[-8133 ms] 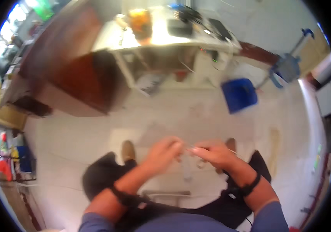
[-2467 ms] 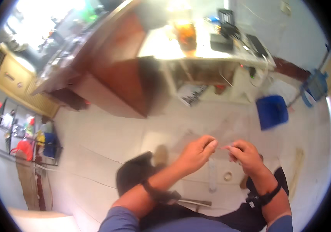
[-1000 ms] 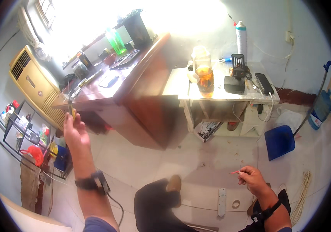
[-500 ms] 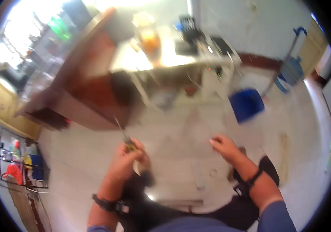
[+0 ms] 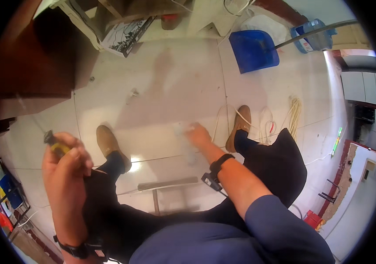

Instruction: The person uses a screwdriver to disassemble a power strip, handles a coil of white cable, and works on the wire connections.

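Note:
A screwdriver [image 5: 58,145] with a yellow and black handle is gripped in my left hand [image 5: 67,163], at the left over my knee. Its thin shaft points up and away to the left, smeared by motion. Low over the floor between my feet, my right hand [image 5: 198,135] reaches down with its fingers drawn together. A pale blur lies by those fingertips, and I cannot make out what they hold. On the floor beyond is a small whitish piece [image 5: 133,93].
A blue dustpan [image 5: 254,53] with a long handle lies at the far right, beside a water bottle [image 5: 313,37]. A coiled pale cable [image 5: 294,112] spreads near my right shoe [image 5: 240,121]. A flat printed box [image 5: 126,37] sits under the table; a dark wooden cabinet [image 5: 25,57] stands left.
The view has tipped down toward the floor and my feet. My right hand has lowered between my feet. My left hand has shifted left in view, still gripping the screwdriver.

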A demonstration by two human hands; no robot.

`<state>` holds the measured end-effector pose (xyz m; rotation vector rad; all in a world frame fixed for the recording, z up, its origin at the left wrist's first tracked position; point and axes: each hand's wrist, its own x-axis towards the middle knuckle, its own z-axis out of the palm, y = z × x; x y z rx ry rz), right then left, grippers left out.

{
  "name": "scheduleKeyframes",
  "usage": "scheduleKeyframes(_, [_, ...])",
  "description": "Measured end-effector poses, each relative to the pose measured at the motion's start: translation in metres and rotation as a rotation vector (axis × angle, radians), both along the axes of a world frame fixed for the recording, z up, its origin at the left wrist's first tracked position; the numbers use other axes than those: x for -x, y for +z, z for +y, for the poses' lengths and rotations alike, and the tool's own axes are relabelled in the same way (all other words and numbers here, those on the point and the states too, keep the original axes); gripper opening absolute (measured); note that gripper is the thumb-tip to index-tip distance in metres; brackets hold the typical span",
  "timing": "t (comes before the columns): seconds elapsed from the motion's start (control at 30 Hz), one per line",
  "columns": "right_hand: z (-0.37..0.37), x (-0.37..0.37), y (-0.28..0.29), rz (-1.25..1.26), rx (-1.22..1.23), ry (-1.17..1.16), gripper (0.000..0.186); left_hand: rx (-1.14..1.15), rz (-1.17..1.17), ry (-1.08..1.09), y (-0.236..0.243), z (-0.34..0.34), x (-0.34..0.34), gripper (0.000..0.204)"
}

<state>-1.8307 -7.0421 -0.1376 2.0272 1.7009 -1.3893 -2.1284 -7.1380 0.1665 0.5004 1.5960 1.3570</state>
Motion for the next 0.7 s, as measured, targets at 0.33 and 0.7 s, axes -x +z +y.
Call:
scheduleKeyframes(0.33, [-0.014, 0.022, -0.03, -0.149, 0.004, 0.114, 0.068, 0.168, 0.014, 0.125, -0.021, 0.025, 0.014, 0.021])
scheduleKeyframes(0.7, [-0.012, 0.011, -0.031, 0.138, -0.103, 0.143, 0.064, 0.187, 0.0, 0.083, -0.013, 0.035, 0.002, 0.021])
